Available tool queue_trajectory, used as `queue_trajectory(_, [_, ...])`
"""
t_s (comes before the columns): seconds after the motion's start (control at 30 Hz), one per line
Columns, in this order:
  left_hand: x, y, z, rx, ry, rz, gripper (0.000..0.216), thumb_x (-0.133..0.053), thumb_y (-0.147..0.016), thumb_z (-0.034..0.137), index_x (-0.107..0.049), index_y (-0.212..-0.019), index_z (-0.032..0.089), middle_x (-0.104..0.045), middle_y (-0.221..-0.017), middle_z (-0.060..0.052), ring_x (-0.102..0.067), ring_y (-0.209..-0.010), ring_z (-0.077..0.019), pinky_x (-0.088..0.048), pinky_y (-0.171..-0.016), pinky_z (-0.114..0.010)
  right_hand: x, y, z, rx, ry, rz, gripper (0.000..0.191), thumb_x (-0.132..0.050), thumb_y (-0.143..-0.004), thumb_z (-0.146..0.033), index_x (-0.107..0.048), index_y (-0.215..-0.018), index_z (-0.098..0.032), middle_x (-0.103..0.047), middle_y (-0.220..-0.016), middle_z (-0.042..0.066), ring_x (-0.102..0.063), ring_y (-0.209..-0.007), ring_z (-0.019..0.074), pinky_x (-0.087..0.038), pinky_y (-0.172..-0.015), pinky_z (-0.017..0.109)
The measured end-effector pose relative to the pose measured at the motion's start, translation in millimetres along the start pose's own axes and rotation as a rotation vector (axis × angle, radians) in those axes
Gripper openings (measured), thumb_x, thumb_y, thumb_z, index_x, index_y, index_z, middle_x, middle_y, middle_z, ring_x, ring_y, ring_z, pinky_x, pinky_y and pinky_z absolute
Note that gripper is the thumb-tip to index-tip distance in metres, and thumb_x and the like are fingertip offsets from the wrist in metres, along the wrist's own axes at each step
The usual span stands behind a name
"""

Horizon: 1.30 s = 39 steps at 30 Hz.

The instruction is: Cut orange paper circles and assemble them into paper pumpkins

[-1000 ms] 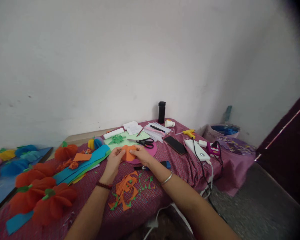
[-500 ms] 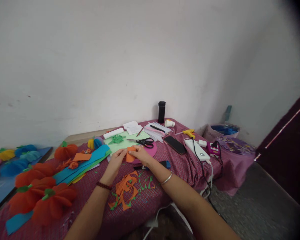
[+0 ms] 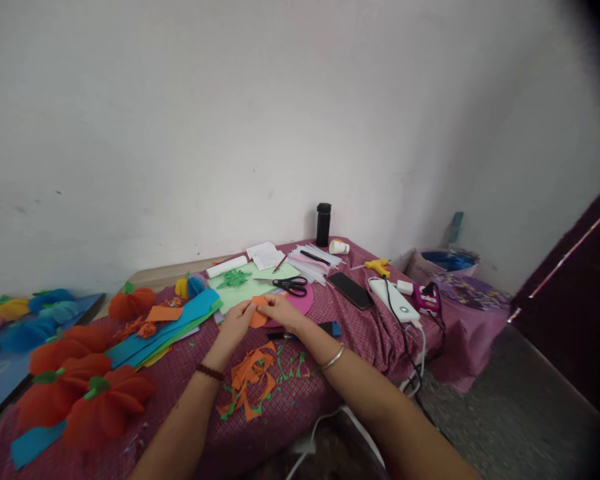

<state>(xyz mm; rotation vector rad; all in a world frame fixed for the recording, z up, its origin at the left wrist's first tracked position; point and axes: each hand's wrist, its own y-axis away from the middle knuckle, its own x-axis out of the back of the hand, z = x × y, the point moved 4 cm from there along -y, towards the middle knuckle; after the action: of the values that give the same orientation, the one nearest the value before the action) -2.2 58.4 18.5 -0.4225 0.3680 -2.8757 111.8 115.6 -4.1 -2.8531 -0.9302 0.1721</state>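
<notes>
A small piece of orange paper point(image 3: 259, 317) is pinched between both hands over the near middle of the table. My left hand point(image 3: 237, 321) grips its left side, and my right hand point(image 3: 283, 312) grips its upper right; the fingertips of the two hands nearly meet. Just beyond them lie black-handled scissors point(image 3: 293, 286), closed, across a pink paper disc point(image 3: 304, 303) and a light green sheet point(image 3: 247, 285). Below the hands, orange paper scraps point(image 3: 253, 377) and thin green scraps point(image 3: 293, 365) are scattered on the checked cloth.
Orange paper pumpkins point(image 3: 105, 400) and a stack of coloured strips point(image 3: 165, 330) fill the left. To the right are a phone point(image 3: 351, 291), a yellow glue gun point(image 3: 379, 267), a white power bank point(image 3: 394, 300) and trailing cables. A black bottle point(image 3: 323, 225) stands at the back.
Both hands have shifted very slightly while keeping hold of the orange paper, which has turned a little between the fingers. The other things on the table lie as before.
</notes>
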Motion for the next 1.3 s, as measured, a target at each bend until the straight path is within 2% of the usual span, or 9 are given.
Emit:
queue_trajectory(0.13, [-1, 1, 4, -0.048, -0.117, -0.007, 0.029, -0.056, -0.074, 0.042, -0.066, -0.065, 0.017, -0.063, -0.065, -0.005, -0.051, -0.063, -0.0209, -0.037, -0.06, -0.029, -1, -1, 5, -0.006, 0.005, 0.002, 0.008, -0.06, -0.07, -0.017, -0.055, -0.076, -0.017, -0.054, -0.066, -0.004, -0.049, -0.057, 0.0094, -0.038, -0.054, 0.021])
queue_trajectory(0.27, [-3, 2, 5, -0.058, -0.133, -0.018, 0.027, -0.055, -0.074, 0.04, -0.066, -0.064, 0.017, -0.062, -0.064, -0.005, -0.05, -0.061, -0.0204, -0.036, -0.059, -0.028, 0, -3, 5, 0.006, 0.018, 0.091, 0.019, -0.057, -0.067, -0.011, -0.051, -0.082, -0.02, -0.054, -0.069, -0.006, -0.049, -0.06, 0.0098, -0.038, -0.055, 0.02])
queue_trajectory(0.4, [-3, 1, 3, -0.087, -0.11, -0.01, 0.025, -0.056, -0.074, 0.038, -0.065, -0.063, 0.018, -0.062, -0.062, -0.004, -0.049, -0.061, -0.02, -0.035, -0.058, -0.027, 2, -4, 4, 0.013, 0.055, 0.115, 0.018, -0.054, -0.068, -0.009, -0.049, -0.081, -0.02, -0.051, -0.066, -0.007, -0.048, -0.058, 0.0098, -0.037, -0.054, 0.02])
queue_trajectory(0.5, [-1, 0, -1, -0.089, -0.112, -0.002, 0.023, -0.057, -0.073, 0.036, -0.068, -0.066, 0.018, -0.065, -0.067, -0.005, -0.053, -0.065, -0.0215, -0.038, -0.063, -0.028, 2, -5, 3, 0.039, 0.077, 0.122, 0.015, -0.053, -0.068, -0.01, -0.049, -0.078, -0.02, -0.051, -0.066, -0.007, -0.048, -0.059, 0.0096, -0.037, -0.056, 0.02])
queue_trajectory(0.67, [4, -1, -2, -0.08, -0.027, 0.084, 0.018, -0.062, -0.068, 0.032, -0.072, -0.074, 0.019, -0.07, -0.076, -0.006, -0.058, -0.075, -0.0232, -0.042, -0.07, -0.029, 4, -6, 2, 0.11, 0.138, 0.148, 0.01, -0.056, -0.07, -0.016, -0.048, -0.074, -0.02, -0.05, -0.064, -0.006, -0.047, -0.058, 0.0102, -0.036, -0.054, 0.021])
queue_trajectory(0.83, [10, -1, -4, -0.062, 0.036, 0.162, 0.019, -0.065, -0.068, 0.033, -0.071, -0.075, 0.017, -0.067, -0.071, -0.003, -0.054, -0.066, -0.0183, -0.04, -0.062, -0.026, 6, -6, 1, 0.144, 0.266, 0.143, 0.007, -0.055, -0.075, -0.019, -0.05, -0.069, -0.02, -0.049, -0.058, -0.005, -0.044, -0.053, 0.0106, -0.034, -0.051, 0.022])
queue_trajectory(0.97, [11, -2, -6, 0.006, 0.17, 0.167, 0.024, -0.067, -0.067, 0.038, -0.066, -0.075, 0.015, -0.061, -0.065, 0.0, -0.049, -0.059, -0.0143, -0.038, -0.056, -0.024, 7, -4, -3, 0.178, 0.298, 0.157, 0.014, -0.058, -0.077, -0.024, -0.052, -0.065, -0.019, -0.053, -0.059, -0.002, -0.045, -0.054, 0.0111, -0.035, -0.051, 0.023])
queue_trajectory(1.1, [7, 0, -4, 0.063, 0.313, 0.133, 0.032, -0.071, -0.063, 0.043, -0.062, -0.076, 0.016, -0.061, -0.067, 0.0, -0.052, -0.059, -0.0135, -0.041, -0.058, -0.024, 7, -3, -4, 0.124, 0.228, 0.151, 0.016, -0.061, -0.076, -0.03, -0.054, -0.067, -0.019, -0.055, -0.058, -0.002, -0.048, -0.052, 0.0116, -0.038, -0.049, 0.024])
queue_trajectory(1.3, [3, 2, -1, 0.088, 0.323, 0.101, 0.032, -0.071, -0.065, 0.044, -0.062, -0.077, 0.016, -0.057, -0.061, 0.002, -0.049, -0.055, -0.0118, -0.04, -0.055, -0.023, 7, -3, -5, 0.082, 0.071, 0.166, 0.02, -0.066, -0.072, -0.031, -0.05, -0.07, -0.02, -0.051, -0.053, -0.006, -0.047, -0.044, 0.0101, -0.039, -0.042, 0.022])
